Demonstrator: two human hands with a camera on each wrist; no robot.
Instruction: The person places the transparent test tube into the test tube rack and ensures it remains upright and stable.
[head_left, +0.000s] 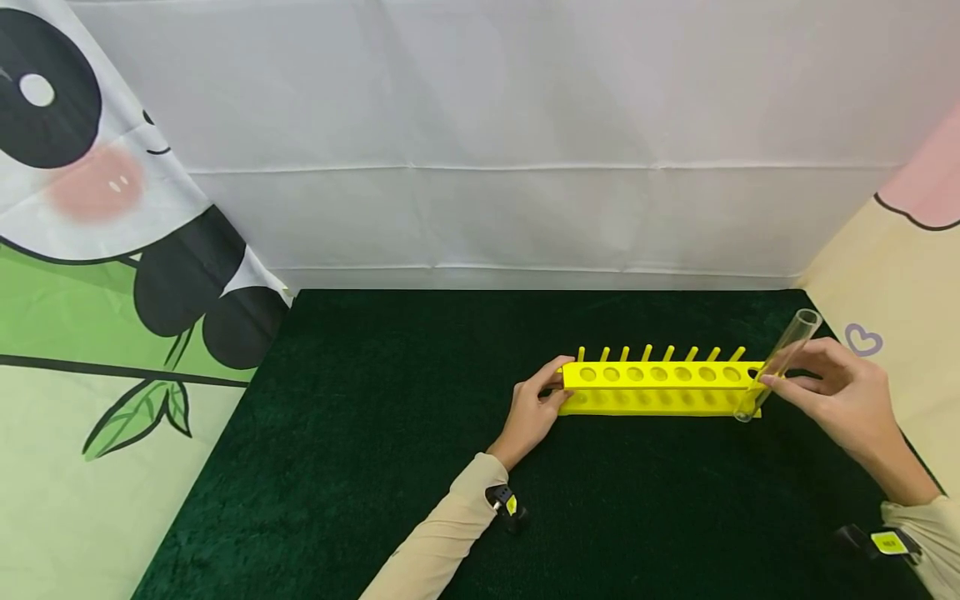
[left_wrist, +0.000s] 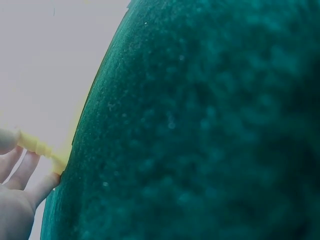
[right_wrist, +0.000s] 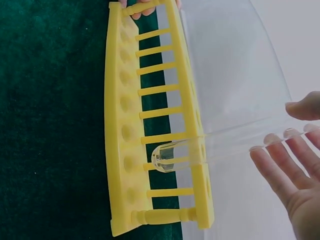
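A yellow test tube rack [head_left: 660, 402] stands on the dark green cloth, a row of round holes along its top bar and pegs at the back. My left hand [head_left: 534, 412] grips the rack's left end post, seen also at the edge of the left wrist view. Between thumb and fingers, my right hand [head_left: 851, 396] pinches a clear glass test tube [head_left: 787, 348] at the rack's right end. The tube leans, open mouth up and to the right. In the right wrist view its rounded bottom overlaps the rack; whether it passes through a hole I cannot tell.
Dark green cloth [head_left: 360, 433] covers the table. A white curtain [head_left: 487, 217] hangs behind it, with printed cloth [head_left: 202, 300] at the left and a pale printed cloth [head_left: 915, 333] at the right.
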